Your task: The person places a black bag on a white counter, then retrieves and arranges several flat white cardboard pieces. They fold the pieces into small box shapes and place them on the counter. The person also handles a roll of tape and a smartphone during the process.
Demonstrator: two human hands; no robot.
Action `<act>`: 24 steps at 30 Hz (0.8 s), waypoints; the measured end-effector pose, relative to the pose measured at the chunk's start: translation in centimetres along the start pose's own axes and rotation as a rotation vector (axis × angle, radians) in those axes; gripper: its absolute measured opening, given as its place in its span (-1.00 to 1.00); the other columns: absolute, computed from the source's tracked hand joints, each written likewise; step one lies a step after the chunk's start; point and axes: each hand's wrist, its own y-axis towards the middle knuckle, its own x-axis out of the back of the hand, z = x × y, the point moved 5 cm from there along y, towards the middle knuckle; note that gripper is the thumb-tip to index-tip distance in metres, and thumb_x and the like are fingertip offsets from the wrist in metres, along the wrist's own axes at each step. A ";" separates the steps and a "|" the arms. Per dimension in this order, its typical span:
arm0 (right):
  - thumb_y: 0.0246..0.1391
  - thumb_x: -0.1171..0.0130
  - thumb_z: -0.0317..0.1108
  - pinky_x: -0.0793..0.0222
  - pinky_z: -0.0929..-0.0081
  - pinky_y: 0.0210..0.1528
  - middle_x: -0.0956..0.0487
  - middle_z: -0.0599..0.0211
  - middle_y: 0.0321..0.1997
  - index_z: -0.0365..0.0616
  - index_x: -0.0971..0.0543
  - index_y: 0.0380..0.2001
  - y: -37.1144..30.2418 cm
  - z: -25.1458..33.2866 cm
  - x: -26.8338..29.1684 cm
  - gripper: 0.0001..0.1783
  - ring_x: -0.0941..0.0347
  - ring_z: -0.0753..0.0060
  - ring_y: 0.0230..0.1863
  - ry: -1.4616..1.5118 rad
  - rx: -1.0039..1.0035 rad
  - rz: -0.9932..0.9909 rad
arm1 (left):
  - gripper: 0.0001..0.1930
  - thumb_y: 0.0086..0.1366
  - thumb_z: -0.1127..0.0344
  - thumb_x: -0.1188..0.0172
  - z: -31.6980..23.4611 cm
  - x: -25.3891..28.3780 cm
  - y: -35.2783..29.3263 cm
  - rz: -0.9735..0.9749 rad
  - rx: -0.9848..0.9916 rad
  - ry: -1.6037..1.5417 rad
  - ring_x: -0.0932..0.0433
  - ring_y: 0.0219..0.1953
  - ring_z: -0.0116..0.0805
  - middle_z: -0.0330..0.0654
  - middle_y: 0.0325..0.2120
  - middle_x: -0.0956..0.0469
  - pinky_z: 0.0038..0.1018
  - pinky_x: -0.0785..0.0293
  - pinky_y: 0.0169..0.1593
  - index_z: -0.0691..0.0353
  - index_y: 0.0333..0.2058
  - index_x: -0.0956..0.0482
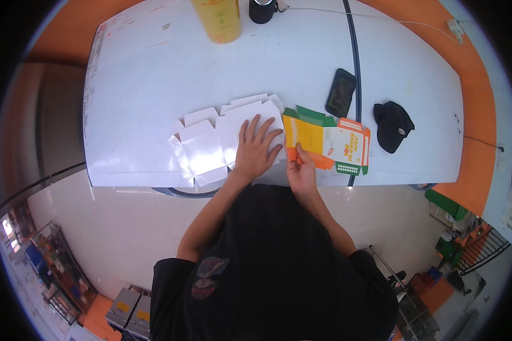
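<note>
A white, unfolded cardboard box blank (200,149) with several flaps lies near the table's front edge. My left hand (256,152) rests flat on its right part, fingers spread. Just to the right is a second unfolded box blank (312,135), its printed side up in yellow, white, orange and green. My right hand (302,173) pinches this printed blank at its lower left orange flap, thumb on top. The two blanks meet or overlap beside my left fingertips; I cannot tell which.
On the white table (279,62), a black phone (341,92) and a black cap (393,126) lie to the right. A yellow container (219,20) and a dark cylindrical object (262,10) stand at the far side. A dark strip (354,48) and a white cable (375,20) cross the tabletop.
</note>
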 end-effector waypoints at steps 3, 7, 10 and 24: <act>0.42 -0.14 -0.57 -0.48 0.19 0.48 -0.57 0.04 0.28 -0.39 -0.45 0.25 -0.6 0.4 0.0 -0.62 -0.54 0.15 0.32 -0.035 0.003 -0.035 | -0.58 0.46 0.01 -0.22 -0.1 -0.1 0.0 0.011 -0.001 0.004 -0.10 0.54 0.11 -0.15 0.41 -0.35 0.16 0.13 0.57 -0.07 0.23 -0.56; 0.42 -0.15 -0.57 -0.48 0.20 0.47 -0.56 0.06 0.28 -0.38 -0.45 0.24 -1.3 0.8 0.0 -0.62 -0.53 0.16 0.33 -0.040 -0.028 -0.026 | -0.57 0.45 0.02 -0.23 -0.2 -0.1 -0.1 0.019 -0.004 -0.001 -0.09 0.54 0.11 -0.15 0.40 -0.35 0.16 0.15 0.57 -0.08 0.22 -0.56; 0.43 -0.14 -0.55 -0.47 0.23 0.46 -0.56 0.09 0.26 -0.37 -0.45 0.24 -1.9 0.9 0.1 -0.63 -0.52 0.20 0.32 -0.061 -0.035 -0.021 | -0.57 0.44 0.03 -0.24 -0.3 -0.1 -0.2 0.017 -0.019 -0.013 -0.09 0.54 0.11 -0.14 0.40 -0.35 0.16 0.15 0.57 -0.06 0.22 -0.56; 0.44 -0.10 -0.56 -0.45 0.28 0.42 -0.59 0.15 0.22 -0.29 -0.48 0.23 -3.6 0.4 -1.0 -0.66 -0.53 0.26 0.28 0.062 -0.148 -0.011 | -0.55 0.41 0.09 -0.27 -0.3 -0.1 -0.4 0.028 -0.036 0.009 -0.12 0.53 0.14 -0.11 0.40 -0.36 0.18 0.14 0.57 0.01 0.22 -0.55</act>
